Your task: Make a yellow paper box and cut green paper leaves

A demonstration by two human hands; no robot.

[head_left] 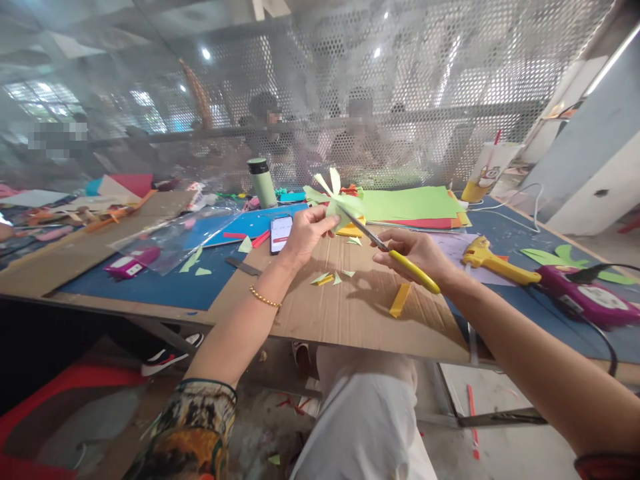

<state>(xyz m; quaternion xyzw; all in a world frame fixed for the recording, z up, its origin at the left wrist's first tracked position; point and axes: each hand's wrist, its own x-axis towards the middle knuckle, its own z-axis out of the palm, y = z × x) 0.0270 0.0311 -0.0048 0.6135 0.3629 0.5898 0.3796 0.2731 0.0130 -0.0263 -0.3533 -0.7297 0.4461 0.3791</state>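
Observation:
My left hand (311, 233) pinches a pale green paper cutout (339, 203) with several narrow petal-like strips, raised over the cardboard. In my right hand (413, 253) is a pair of scissors (407, 267) with yellow handles, its blades pointing up and left to the paper's lower right edge. Whether the blades are closed on the paper, I cannot make out. Below both hands, small green paper scraps (337, 278) and a yellow paper strip (400, 300) lie on the cardboard sheet (310, 313).
A phone (281, 235) lies left of the cutout, with a green bottle (262, 183) behind. Stacked green paper (407, 203) lies behind my hands. A yellow glue gun (500, 263), purple power strip (587, 297) and drink cup (490, 171) are at the right. A perforated screen (320, 73) stands beyond.

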